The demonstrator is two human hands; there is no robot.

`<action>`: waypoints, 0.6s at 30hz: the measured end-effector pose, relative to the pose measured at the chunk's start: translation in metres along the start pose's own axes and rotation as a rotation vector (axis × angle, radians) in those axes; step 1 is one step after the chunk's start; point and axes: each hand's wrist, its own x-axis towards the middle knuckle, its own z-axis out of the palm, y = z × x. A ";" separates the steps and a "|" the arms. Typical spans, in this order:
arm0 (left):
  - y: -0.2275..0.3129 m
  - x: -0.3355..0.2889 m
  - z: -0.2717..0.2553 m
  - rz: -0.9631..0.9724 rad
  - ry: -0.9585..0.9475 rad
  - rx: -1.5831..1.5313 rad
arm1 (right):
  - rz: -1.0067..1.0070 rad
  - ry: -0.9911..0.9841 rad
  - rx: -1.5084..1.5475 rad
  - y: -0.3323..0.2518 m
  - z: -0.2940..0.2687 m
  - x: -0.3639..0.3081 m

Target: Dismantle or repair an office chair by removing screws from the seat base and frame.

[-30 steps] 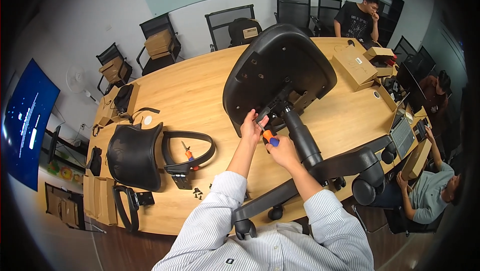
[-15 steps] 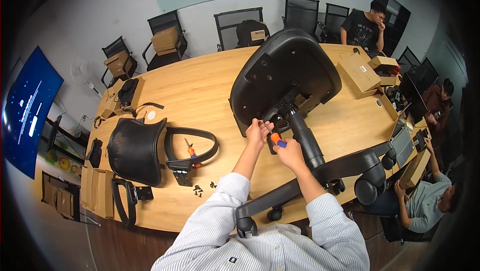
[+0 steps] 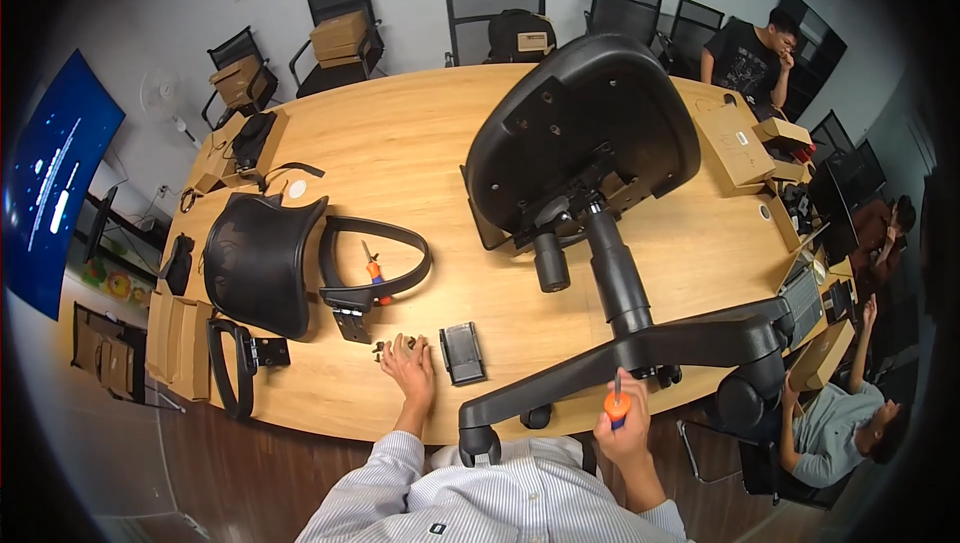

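A light wood table (image 3: 400,158) with a curved edge fills the room's middle; mesh-backed chairs (image 3: 497,18) stand along the far wall. The fisheye rim darkens every corner and crops the screen (image 3: 65,188) at left.

Hands: apart from each other. The right hand (image 3: 622,435), near the table's front edge, is closed round an orange-and-blue screwdriver (image 3: 618,406), shaft pointing up; the lower handle is concealed by the fingers. The left hand (image 3: 410,371) is lowered over loose black screws (image 3: 379,348). Its fingers cover some of them; whether any is pinched cannot be told.

Just right of the left hand lies a black rectangular plate (image 3: 462,354). The five-star base (image 3: 530,390) crosses the near edge, one caster (image 3: 481,443) overlapping the striped shirt (image 3: 480,493); its remaining legs are partly obscured.

Office chair seat (image 3: 580,113): upturned and tilted on the table's right half, beyond the hands. Underside exposed, black, with several holes; gas-lift column (image 3: 615,273) attached, cylindrical knob (image 3: 551,264) hanging beside it. The upholstered face is out of sight.

Wood surface extends between the seat and the left-side parts: mesh backrest (image 3: 258,268), one looped armrest (image 3: 425,253) encircling a second screwdriver (image 3: 374,271), and another armrest (image 3: 243,373) at the near edge. Cardboard boxes (image 3: 735,148) and a laptop (image 3: 800,301) occupy the right border.
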 end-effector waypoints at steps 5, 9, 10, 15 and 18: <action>0.011 -0.002 0.026 0.034 0.053 -0.107 | 0.287 0.128 0.098 0.036 0.003 -0.082; -0.066 -0.009 0.059 0.141 0.023 0.026 | 0.442 0.211 0.121 0.034 0.008 -0.088; -0.072 -0.011 0.072 0.194 0.004 -0.021 | 0.537 0.231 0.134 0.032 0.002 -0.090; -0.076 -0.014 0.091 0.252 0.170 -0.013 | 0.775 0.402 0.085 0.033 -0.015 -0.098; -0.095 -0.003 0.089 0.283 0.210 -0.052 | 0.923 0.494 0.285 0.063 -0.014 -0.106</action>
